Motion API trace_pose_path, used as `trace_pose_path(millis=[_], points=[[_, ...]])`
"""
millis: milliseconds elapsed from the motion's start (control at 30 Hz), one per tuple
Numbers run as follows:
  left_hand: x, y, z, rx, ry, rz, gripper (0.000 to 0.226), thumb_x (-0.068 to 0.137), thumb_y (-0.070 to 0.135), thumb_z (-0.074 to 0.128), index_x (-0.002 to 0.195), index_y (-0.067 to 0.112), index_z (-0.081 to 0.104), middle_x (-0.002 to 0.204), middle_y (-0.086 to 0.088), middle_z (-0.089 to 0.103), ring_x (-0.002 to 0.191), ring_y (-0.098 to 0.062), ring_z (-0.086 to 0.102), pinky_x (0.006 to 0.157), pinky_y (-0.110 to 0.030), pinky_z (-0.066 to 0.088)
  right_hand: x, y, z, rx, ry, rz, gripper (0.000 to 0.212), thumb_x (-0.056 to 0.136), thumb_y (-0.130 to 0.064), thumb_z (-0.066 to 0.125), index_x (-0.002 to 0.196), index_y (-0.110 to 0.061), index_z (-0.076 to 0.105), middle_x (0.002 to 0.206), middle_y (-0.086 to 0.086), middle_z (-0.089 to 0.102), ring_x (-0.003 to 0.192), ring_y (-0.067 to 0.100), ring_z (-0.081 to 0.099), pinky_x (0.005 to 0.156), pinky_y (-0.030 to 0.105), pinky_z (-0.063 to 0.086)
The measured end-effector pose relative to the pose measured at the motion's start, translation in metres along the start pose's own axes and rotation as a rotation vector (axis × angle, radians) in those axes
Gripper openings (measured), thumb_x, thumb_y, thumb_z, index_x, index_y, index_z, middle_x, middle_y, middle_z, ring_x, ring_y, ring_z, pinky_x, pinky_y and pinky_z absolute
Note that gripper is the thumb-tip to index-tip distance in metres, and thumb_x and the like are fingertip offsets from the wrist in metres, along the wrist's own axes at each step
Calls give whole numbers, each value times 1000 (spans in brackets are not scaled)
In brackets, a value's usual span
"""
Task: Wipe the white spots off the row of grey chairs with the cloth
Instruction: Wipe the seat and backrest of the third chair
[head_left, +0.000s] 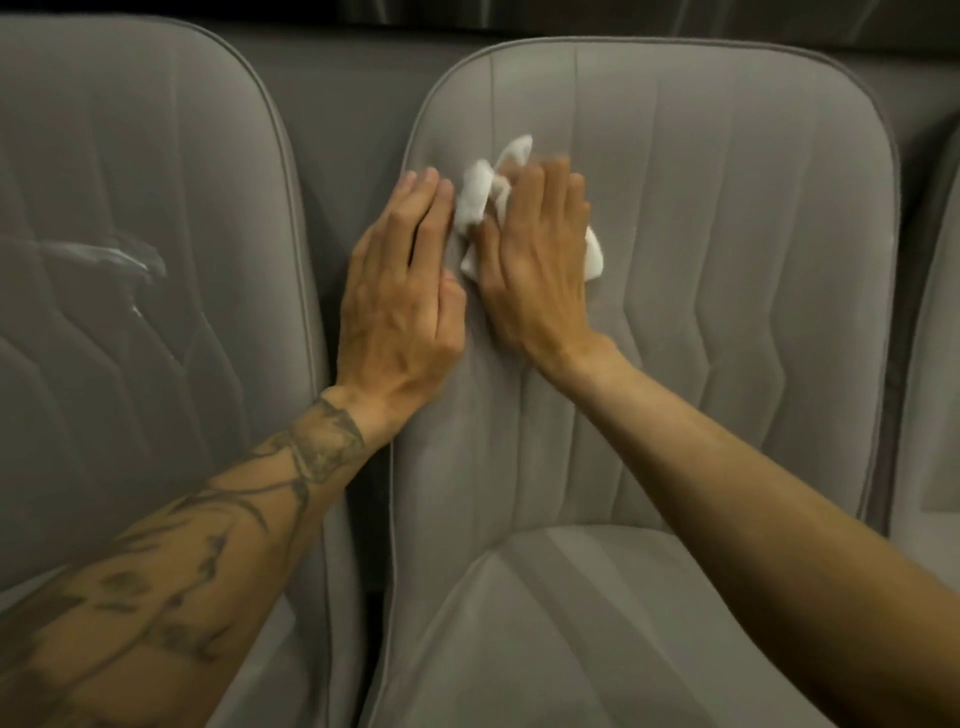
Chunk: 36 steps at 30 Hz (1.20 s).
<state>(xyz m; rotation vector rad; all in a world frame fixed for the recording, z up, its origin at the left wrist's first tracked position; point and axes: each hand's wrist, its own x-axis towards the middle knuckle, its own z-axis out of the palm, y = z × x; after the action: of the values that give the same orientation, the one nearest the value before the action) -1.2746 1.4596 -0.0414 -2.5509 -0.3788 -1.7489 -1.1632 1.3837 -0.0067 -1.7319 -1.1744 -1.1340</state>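
A crumpled white cloth (480, 195) lies pressed against the backrest of the middle grey chair (727, 234), near its upper left edge. My right hand (540, 254) lies flat over the cloth, fingers slightly blurred, holding it to the fabric. My left hand (400, 296) rests flat on the same backrest just left of the cloth, fingers together, holding nothing. The left grey chair (104, 156) carries a dark smear with white streaks (124, 260) across its backrest and a small white spot (136, 310) below. Whatever lies under the cloth is hidden.
A third grey chair (935, 415) shows at the right edge. Narrow dark gaps separate the chairs. The middle chair's seat cushion (571, 623) fills the bottom of the view between my forearms. A dark strip runs along the top behind the chairs.
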Motion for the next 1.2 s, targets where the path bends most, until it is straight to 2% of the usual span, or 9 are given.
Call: trace_pose_path(millis=[100,200,367,567,733,833,967,1067,1200], points=[[-2,-9,-10,3,-67,66,61,99,18,41,159,3,39,167,-14,36,158,-26,30,126,-48,29,-49,-6,-12,51,-132,-163,35,104,-22,39,115,5,58,101,20,54,88,35,49,81,52,42],[-8,-10,-21,117,-137,93,65,100,21,43,162,5,32,170,-11,30,159,-24,26,128,-49,23,-27,4,-22,48,-190,-241,33,102,-27,46,110,3,59,101,19,55,87,35,51,78,50,43],[-14,-16,-30,368,-193,203,67,106,37,37,165,9,24,173,-10,24,160,-24,24,131,-51,12,21,-9,-13,-9,-32,-52,33,103,-30,41,117,-4,56,107,14,54,92,28,48,82,44,42],[-43,-36,-45,432,-195,218,68,107,45,36,166,12,24,173,-8,26,158,-24,30,130,-58,7,-48,-12,-26,57,-244,-203,30,102,-26,47,108,0,59,99,17,54,87,33,50,79,51,43],[-45,-41,-41,446,-178,226,69,108,48,32,167,13,22,173,-6,26,154,-22,38,129,-61,9,24,-13,-11,-66,-43,-20,35,103,-32,38,115,-4,57,107,14,54,92,29,49,81,41,38],[-46,-43,-41,433,-163,234,66,108,43,31,165,11,25,173,-7,27,153,-21,39,129,-61,9,-36,-31,-9,-59,-231,-100,47,107,-31,23,131,-2,51,117,14,52,101,28,46,93,42,37],[-47,-43,-41,426,-158,235,68,105,35,41,166,11,24,173,-6,26,151,-19,42,130,-59,8,-101,-30,-28,133,-333,-173,30,103,-27,44,106,-1,58,101,15,54,87,30,48,80,48,42],[-47,-44,-39,428,-150,245,67,105,35,40,166,12,24,173,-5,26,149,-19,45,130,-59,9,-56,-17,-18,11,-233,-189,37,103,-30,39,115,1,57,102,16,54,88,32,48,79,48,42],[-48,-46,-39,444,-150,243,67,106,37,36,166,12,22,173,-6,25,147,-19,46,130,-59,8,-28,-25,-1,14,-53,53,31,103,-27,40,113,-2,56,104,14,53,91,29,47,82,45,41]])
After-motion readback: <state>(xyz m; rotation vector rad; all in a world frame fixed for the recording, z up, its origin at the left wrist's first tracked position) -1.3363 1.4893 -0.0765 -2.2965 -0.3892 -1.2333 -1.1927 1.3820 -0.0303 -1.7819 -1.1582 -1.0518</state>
